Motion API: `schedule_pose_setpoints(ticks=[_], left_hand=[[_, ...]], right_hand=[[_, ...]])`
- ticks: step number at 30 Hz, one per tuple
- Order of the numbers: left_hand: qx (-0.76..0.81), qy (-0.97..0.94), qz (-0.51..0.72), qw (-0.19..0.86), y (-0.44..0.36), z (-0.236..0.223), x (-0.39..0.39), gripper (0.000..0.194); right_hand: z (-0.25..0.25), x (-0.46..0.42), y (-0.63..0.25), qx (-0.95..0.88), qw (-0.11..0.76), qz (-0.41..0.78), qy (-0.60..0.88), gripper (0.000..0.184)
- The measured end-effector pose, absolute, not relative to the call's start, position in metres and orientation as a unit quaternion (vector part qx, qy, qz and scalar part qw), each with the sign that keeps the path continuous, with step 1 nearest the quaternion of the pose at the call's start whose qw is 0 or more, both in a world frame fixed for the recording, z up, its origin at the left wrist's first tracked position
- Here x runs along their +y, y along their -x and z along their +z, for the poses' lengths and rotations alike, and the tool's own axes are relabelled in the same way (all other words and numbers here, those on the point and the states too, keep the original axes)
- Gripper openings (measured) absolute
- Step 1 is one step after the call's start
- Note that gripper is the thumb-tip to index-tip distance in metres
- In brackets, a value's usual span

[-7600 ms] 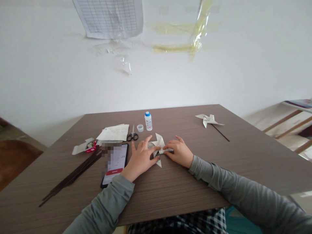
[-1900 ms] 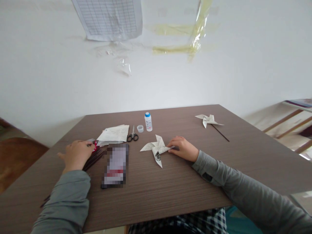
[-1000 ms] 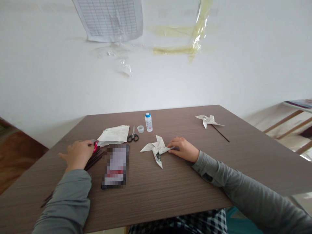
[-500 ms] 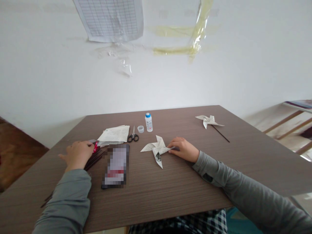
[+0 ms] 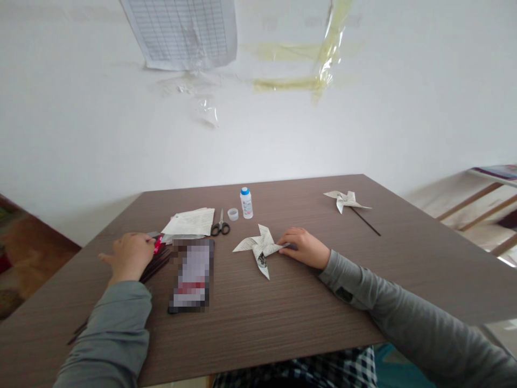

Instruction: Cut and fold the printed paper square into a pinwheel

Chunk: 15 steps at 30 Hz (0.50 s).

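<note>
A folded paper pinwheel [image 5: 261, 248] with printed text lies in the middle of the table. My right hand [image 5: 305, 247] rests beside it, fingers closed on the tip of its right blade. To the left, my left hand [image 5: 132, 254] is closed at the fingertips on a small red object [image 5: 158, 244], mostly covered, so its kind is unclear. Thin dark brown sticks [image 5: 155, 266] lie under and beside that hand and run beneath the sleeve. Between the hands sits a phone [image 5: 191, 276] with a blurred screen.
Behind the phone are a stack of printed paper sheets [image 5: 189, 223], black-handled scissors [image 5: 221, 226], a small clear cap [image 5: 233, 214] and a white bottle with a blue top [image 5: 246, 203]. Another pinwheel [image 5: 344, 202] on a brown stick lies at the far right. A wall borders the table's back edge.
Hardly anything differs. My left hand has shifted very slightly beside the red object; my right hand and the pinwheel stay in place.
</note>
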<state>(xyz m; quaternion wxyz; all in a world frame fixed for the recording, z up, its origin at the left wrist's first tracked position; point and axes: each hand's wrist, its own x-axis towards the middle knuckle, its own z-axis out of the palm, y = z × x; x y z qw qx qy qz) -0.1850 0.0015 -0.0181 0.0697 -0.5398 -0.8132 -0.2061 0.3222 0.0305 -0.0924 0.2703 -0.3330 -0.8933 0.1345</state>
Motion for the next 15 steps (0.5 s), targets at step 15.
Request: schedule_pose_setpoints(ticks=[15], left_hand=[[-0.794,0.519,-0.31,0.06,0.192,-0.029,0.016,0.021]], right_hand=[[-0.091,0.029,-0.322,-0.881,0.319,0.145,0.318,0.007]])
